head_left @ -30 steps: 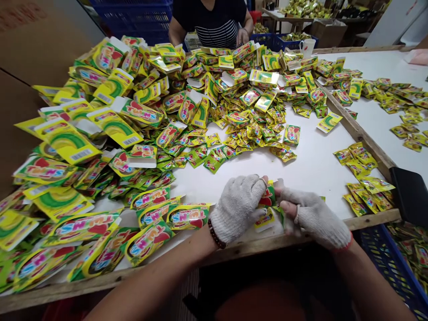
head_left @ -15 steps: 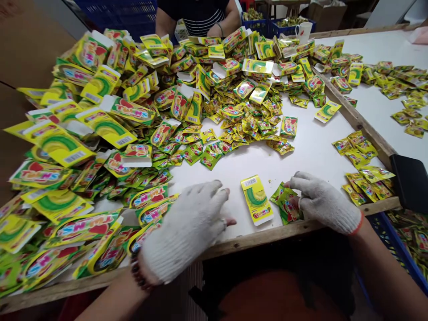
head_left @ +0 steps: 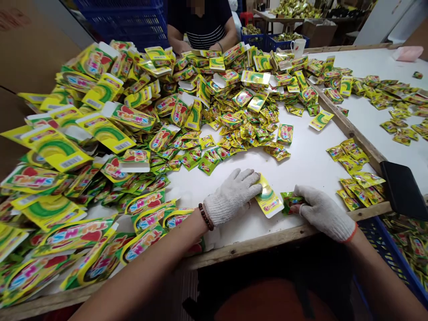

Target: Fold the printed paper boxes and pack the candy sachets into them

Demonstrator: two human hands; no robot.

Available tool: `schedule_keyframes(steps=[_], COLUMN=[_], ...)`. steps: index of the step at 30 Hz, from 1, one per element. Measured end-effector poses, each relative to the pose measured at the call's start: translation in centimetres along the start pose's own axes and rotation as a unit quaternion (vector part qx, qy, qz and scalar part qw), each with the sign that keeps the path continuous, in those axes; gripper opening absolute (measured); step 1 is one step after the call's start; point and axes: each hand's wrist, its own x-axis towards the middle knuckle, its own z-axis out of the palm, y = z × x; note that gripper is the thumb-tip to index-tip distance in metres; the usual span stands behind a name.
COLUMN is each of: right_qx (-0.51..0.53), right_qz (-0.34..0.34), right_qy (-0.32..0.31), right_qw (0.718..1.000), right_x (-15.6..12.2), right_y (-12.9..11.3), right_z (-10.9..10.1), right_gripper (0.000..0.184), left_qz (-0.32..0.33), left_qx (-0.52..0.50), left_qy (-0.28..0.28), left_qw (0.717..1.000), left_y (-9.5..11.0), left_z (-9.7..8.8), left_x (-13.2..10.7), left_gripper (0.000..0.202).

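My left hand (head_left: 230,196), in a white knit glove with bare fingertips, has its fingers over the far left edge of a small yellow candy box (head_left: 269,200). The box lies tilted near the table's front edge, its far end partly covered by the fingers. Just right of it, my right hand (head_left: 319,209), gloved too, is closed on green candy packets (head_left: 288,201). Fingers hide part of the packets, so I cannot tell how many there are. The box's near end almost touches them.
A large heap of candy boxes (head_left: 110,129) fills the left and back. Loose packets (head_left: 245,133) lie before it. Small packet groups (head_left: 359,189) and a black phone (head_left: 403,189) sit at the right by a wooden strip (head_left: 351,127). Another person (head_left: 203,31) sits opposite.
My left hand has moved right and away from me onto the yellow box, which has shifted right and turned. My right hand has gathered the green packets closer under its fingers.
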Motion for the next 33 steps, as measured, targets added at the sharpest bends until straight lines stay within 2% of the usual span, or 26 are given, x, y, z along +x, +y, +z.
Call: schedule_keyframes(steps=[4,7,10,14,16,18,22,27,30,33], right_qx=[0.028,0.027,0.035,0.062,0.082,0.108,0.140,0.189,0.233,0.254], right_qz=[0.018,0.017,0.017,0.060,0.090,0.099,0.070,0.080,0.088,0.099], right_qy=[-0.016,-0.011,0.033,0.137,0.161,0.166,0.174,0.172,0.179,0.180], right_qw=[0.999,0.999,0.999,0.987,0.979,0.975,0.972,0.963,0.952,0.945], right_x=[0.4,0.7,0.8,0.5,0.4,0.4,0.5,0.5,0.5,0.5], right_y=[0.1,0.2,0.9,2.1,2.4,2.6,3.0,3.2,3.1,3.2], right_z=[-0.3,-0.2,-0.3,-0.6,-0.6,-0.5,0.0,0.3,0.3,0.2], right_gripper=[0.016,0.022,0.015,0.019,0.023,0.027,0.031,0.036,0.039,0.040], left_qz=[0.035,0.086,0.097,0.008,-0.037,-0.093,-0.192,-0.262,-0.276,-0.277], left_qx=[0.002,0.021,0.001,-0.130,-0.175,-0.186,-0.156,-0.162,-0.201,-0.256], left_qy=[0.011,0.025,0.008,-0.011,-0.018,-0.016,0.011,0.056,0.055,0.070], left_qw=[0.999,0.996,0.995,0.991,0.984,0.978,0.969,0.950,0.938,0.923], left_y=[0.5,0.9,0.2,-2.1,-3.1,-3.5,-3.1,-4.2,-5.4,-5.8], left_z=[0.2,0.0,-0.8,-2.6,-3.4,-3.7,-2.5,-0.4,-0.1,-0.6], left_x=[0.7,2.1,2.9,2.8,3.5,5.2,10.6,16.3,17.5,16.6], left_gripper=[0.052,0.037,0.022,0.025,0.035,0.036,0.022,0.036,0.042,0.027])
